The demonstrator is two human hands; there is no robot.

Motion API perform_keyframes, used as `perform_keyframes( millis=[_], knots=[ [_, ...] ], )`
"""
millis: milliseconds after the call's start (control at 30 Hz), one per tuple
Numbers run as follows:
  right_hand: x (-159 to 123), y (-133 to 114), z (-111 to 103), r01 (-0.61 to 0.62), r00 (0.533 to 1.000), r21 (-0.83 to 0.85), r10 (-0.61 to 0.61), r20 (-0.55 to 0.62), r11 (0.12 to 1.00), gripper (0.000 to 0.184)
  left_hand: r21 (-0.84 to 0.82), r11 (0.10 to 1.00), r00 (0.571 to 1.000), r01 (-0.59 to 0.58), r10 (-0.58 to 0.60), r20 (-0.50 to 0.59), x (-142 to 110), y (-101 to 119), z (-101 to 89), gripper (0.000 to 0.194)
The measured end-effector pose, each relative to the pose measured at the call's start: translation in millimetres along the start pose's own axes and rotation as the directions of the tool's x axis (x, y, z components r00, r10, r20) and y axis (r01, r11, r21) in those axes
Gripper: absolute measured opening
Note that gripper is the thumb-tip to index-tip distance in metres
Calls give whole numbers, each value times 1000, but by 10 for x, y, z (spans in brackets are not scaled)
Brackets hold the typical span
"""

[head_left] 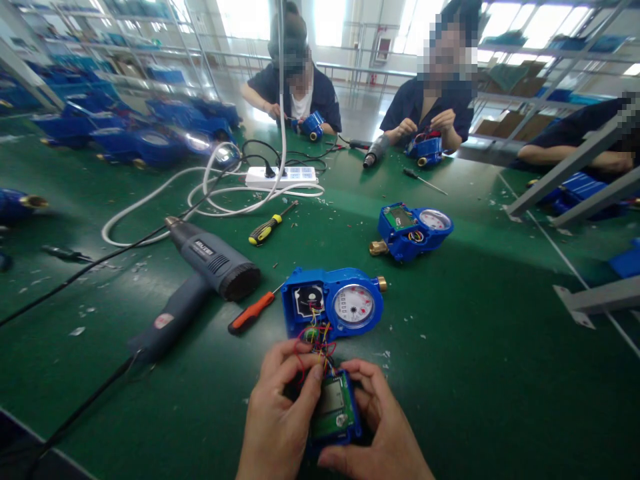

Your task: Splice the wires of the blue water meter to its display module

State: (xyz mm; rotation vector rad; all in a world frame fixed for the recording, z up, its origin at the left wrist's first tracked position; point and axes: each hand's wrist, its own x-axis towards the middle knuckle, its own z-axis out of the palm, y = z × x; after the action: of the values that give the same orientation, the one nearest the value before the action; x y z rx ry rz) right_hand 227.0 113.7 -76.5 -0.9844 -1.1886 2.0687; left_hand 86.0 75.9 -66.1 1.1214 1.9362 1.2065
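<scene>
Near the front of the green table, my right hand (383, 423) wraps round a blue plastic housing with a green circuit board (333, 413) and a small display in it. My left hand (285, 400) pinches the thin coloured wires (323, 357) at that housing's upper edge. Those red, yellow and black wires run up to an opened blue water meter (333, 300), which has a round white dial and a brass end. Its left compartment lies uncovered and shows a black round part. The tips of some fingers are hidden behind the housing.
Left of the meter lie an orange screwdriver (255, 312), a grey heat gun (213, 260) and a yellow-black screwdriver (270, 228). Another water meter (415, 230) sits to the right. A white power strip (283, 177) with looping cable lies farther back. Co-workers sit opposite; metal struts (600, 297) stand right.
</scene>
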Motion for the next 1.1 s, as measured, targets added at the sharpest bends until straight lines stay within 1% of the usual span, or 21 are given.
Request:
perform_keyframes(
  millis=[100, 233, 300, 333, 367, 400, 467, 500, 533, 567, 600, 667, 700, 767, 833, 900, 967, 1000, 1033, 1067, 1100],
  knots=[
    [22, 27, -10, 18, 1000, 24, -19, 7, 1000, 79, -102, 994, 999, 37, -36, 6, 14, 16, 19, 21],
    [27, 15, 17, 38, 999, 17, -38, -4, 999, 78, -118, 993, 1000, 4, -5, -1, 15, 7, 8, 19],
    [14, -13, 38, 29, 999, -10, -29, -18, 1000, 77, -94, 995, 998, -28, 23, -58, 6, -3, -14, 16],
    [5, -29, 47, 16, 1000, -39, -17, -24, 999, 76, -57, 997, 993, -56, 49, -112, 0, -2, -27, 15],
    [-4, -45, 54, -2, 1000, -75, 0, -31, 997, 76, 3, 996, 979, -93, 92, -181, -6, 5, -40, 14],
    [-12, -60, 60, -22, 999, -107, 18, -37, 994, 75, 85, 987, 953, -138, 155, -258, -13, 19, -53, 15],
    [-19, -84, 65, -51, 998, -122, 47, -37, 991, 76, 272, 928, 862, -254, 345, -372, -28, 60, -75, 28],
    [-17, -94, 65, -59, 998, -92, 56, -36, 994, 77, 343, 891, 816, -297, 423, -394, -34, 82, -85, 34],
    [-11, -103, 62, -65, 998, -40, 63, -29, 997, 78, 385, 865, 787, -320, 469, -400, -37, 99, -95, 36],
    [-3, -109, 58, -68, 998, 28, 68, -14, 997, 79, 392, 864, 786, -317, 470, -400, -36, 108, -106, 36],
    [7, -113, 51, -69, 998, 106, 68, 13, 992, 80, 362, 889, 812, -279, 420, -405, -29, 106, -119, 34],
    [18, -109, 34, -79, 995, 245, 59, 86, 966, 77, 220, 969, 888, -109, 194, -416, 10, 67, -150, 35],
    [16, -101, 24, -85, 991, 300, 49, 125, 950, 76, 133, 991, 915, -18, 70, -398, 41, 34, -168, 38],
    [-8, -73, 2, -99, 984, 393, 32, 173, 914, 74, -17, 994, 952, 112, -112, -285, 116, -38, -199, 42],
    [-53, -38, -29, -142, 981, 479, 59, 184, 866, 70, -105, 983, 977, 153, -166, -131, 189, -89, -217, 43],
    [-92, -8, -74, -201, 977, 584, 114, 182, 786, 55, -118, 983, 987, 143, -150, -54, 243, -100, -222, 42],
    [-99, 5, -126, -260, 965, 687, 169, 199, 679, 37, -43, 995, 992, 91, -94, -88, 281, -78, -225, 41],
    [-87, 4, -150, -280, 960, 727, 179, 215, 627, 37, 27, 999, 991, 37, -33, -131, 298, -60, -230, 39],
    [-66, -2, -168, -291, 957, 758, 177, 231, 584, 42, 111, 993, 983, -37, 56, -174, 316, -39, -239, 37],
    [-39, -11, -179, -287, 958, 780, 161, 238, 556, 48, 205, 971, 964, -125, 167, -205, 336, -17, -251, 34],
    [-10, -22, -182, -272, 962, 794, 138, 235, 545, 53, 306, 928, 934, -213, 285, -216, 357, 5, -264, 32]
  ],
)
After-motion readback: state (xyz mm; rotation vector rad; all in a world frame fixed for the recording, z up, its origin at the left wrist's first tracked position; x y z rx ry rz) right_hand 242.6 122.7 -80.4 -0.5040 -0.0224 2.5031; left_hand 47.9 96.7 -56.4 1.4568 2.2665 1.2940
